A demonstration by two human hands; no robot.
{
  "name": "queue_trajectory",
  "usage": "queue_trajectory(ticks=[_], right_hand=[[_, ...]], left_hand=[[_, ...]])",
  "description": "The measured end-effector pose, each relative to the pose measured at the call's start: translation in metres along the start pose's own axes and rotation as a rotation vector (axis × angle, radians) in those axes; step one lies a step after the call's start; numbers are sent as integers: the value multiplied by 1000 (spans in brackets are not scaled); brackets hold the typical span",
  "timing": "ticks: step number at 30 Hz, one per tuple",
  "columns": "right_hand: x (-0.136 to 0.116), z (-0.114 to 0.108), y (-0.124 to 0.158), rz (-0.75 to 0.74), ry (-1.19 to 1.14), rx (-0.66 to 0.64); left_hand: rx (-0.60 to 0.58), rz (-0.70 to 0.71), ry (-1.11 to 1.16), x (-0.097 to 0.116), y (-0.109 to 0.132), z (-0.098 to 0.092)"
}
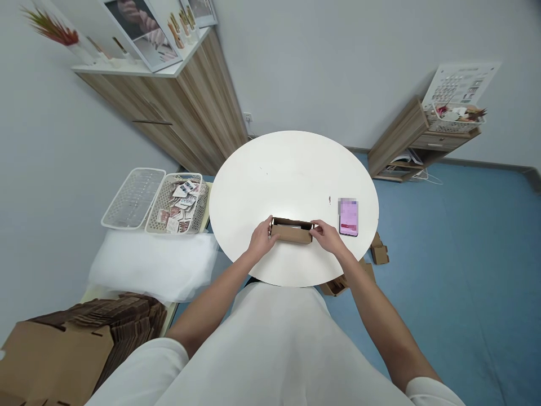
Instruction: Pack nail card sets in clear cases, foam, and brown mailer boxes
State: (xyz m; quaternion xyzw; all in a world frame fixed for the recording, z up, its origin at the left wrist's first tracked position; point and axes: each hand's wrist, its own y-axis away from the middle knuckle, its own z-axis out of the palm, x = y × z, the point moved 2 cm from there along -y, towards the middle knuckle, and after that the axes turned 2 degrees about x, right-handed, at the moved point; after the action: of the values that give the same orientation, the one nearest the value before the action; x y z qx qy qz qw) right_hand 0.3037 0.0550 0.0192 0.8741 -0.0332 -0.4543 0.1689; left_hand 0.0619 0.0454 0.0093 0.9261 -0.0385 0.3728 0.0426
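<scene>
A small brown cardboard box (292, 233) rests near the front of the round white table (291, 163), its top uncovered and something pale visible inside. My left hand (262, 238) grips the box's left end, thumb along the front wall and fingers behind. At the right end, my right hand (326, 234) pinches the corner between thumb and fingers. To the right of that hand lies a phone (349, 217) with a pink screen, partly blurred out.
On the left are two white plastic baskets (154, 198), one with many small cards, white sheeting (152, 262) and stacked flat cardboard (59, 355). Made-up boxes (380, 254) lie on the floor at right. A wooden cabinet (194, 107) stands behind left, a shelf unit (422, 141) right.
</scene>
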Motion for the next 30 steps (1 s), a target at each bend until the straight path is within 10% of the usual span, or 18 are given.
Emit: queue_trajectory(ticks=[30], right_hand=[[19, 10, 8, -195, -39, 23]], left_hand=[[-148, 45, 82, -18, -11, -10]])
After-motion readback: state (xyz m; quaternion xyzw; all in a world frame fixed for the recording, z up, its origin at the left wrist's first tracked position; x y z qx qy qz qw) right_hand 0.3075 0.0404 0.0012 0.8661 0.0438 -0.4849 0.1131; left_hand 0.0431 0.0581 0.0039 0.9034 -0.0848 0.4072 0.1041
